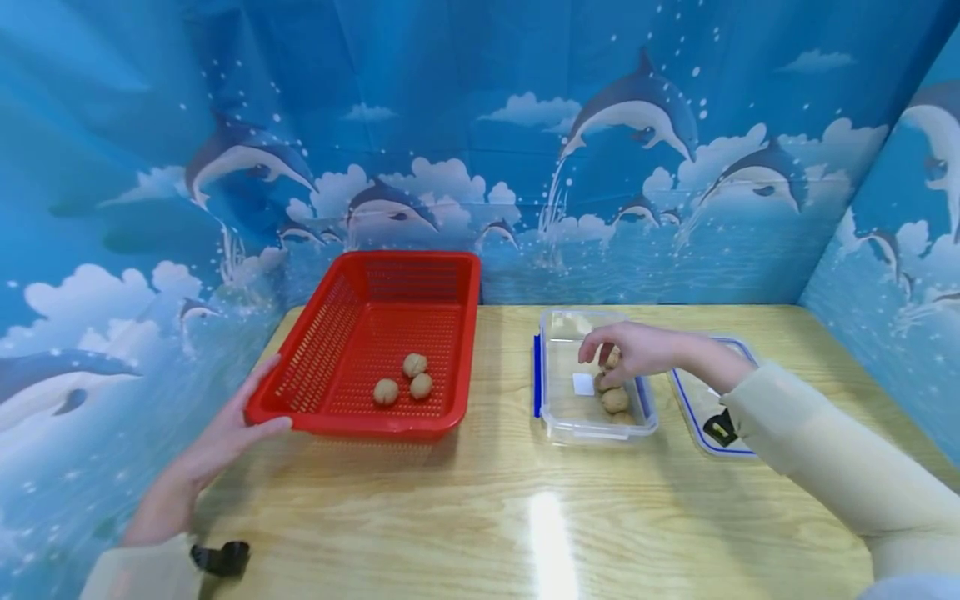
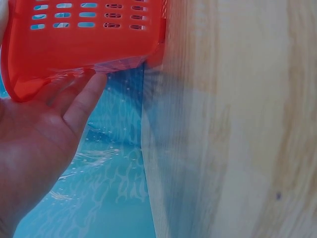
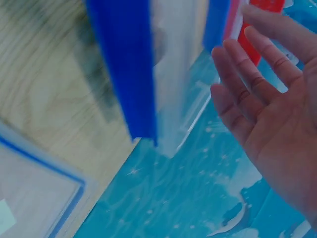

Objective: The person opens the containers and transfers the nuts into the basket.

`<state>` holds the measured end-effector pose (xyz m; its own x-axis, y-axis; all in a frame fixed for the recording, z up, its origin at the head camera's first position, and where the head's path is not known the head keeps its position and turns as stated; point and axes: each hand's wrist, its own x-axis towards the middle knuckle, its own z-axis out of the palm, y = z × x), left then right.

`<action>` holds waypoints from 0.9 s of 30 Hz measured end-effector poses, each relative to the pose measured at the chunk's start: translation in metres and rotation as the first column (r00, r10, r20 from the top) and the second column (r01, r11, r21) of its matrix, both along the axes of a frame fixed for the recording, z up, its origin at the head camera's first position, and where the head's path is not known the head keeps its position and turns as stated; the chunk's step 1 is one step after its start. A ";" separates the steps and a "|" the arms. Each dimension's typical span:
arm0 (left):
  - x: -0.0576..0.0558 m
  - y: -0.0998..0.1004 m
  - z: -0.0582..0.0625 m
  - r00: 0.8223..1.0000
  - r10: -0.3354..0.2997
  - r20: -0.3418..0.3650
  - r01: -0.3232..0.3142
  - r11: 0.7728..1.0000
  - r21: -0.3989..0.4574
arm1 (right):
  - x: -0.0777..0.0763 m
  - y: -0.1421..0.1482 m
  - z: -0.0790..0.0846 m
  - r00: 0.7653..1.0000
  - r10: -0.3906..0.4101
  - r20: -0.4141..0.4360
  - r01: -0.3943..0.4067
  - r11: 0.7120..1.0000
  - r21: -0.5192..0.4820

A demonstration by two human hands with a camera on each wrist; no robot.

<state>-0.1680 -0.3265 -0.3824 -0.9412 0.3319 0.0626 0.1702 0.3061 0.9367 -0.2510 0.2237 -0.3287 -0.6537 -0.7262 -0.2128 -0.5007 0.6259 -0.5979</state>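
A red plastic basket (image 1: 442,425) stands at the left with 3 walnuts (image 1: 414,364) on its slatted floor. My left hand (image 1: 236,417) holds its near left corner, thumb at the front and fingers along the outer side; in the left wrist view those fingers (image 2: 81,101) reach under the rim. To the right is a clear plastic box (image 1: 558,417), with several walnuts (image 1: 615,401) gathered along its right side. Over them hovers my right hand (image 1: 637,350), fingers pointing down. The right wrist view shows its fingers (image 3: 255,82) spread loosely, with nothing in the palm.
The clear lid with a blue seal (image 1: 705,429) lies right of the box, partly beneath my right forearm. A blue latch flap (image 1: 537,375) hangs at the box's left side. Behind the wooden table (image 1: 420,517) rises a dolphin-printed curtain (image 1: 450,100).
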 end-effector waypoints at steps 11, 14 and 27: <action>0.001 0.002 0.000 1.000 -0.002 0.007 0.002 1.000 -0.009 | -0.026 0.018 -0.017 0.995 -0.040 -0.093 0.050 0.994 0.099; 0.002 0.002 -0.001 1.000 0.007 0.011 -0.007 1.000 -0.025 | -0.033 0.020 -0.023 0.993 -0.044 -0.111 0.060 0.987 0.150; 0.004 0.002 0.001 1.000 0.025 0.004 -0.025 0.999 -0.020 | -0.040 0.019 -0.023 0.986 0.045 -0.159 -0.006 0.971 0.238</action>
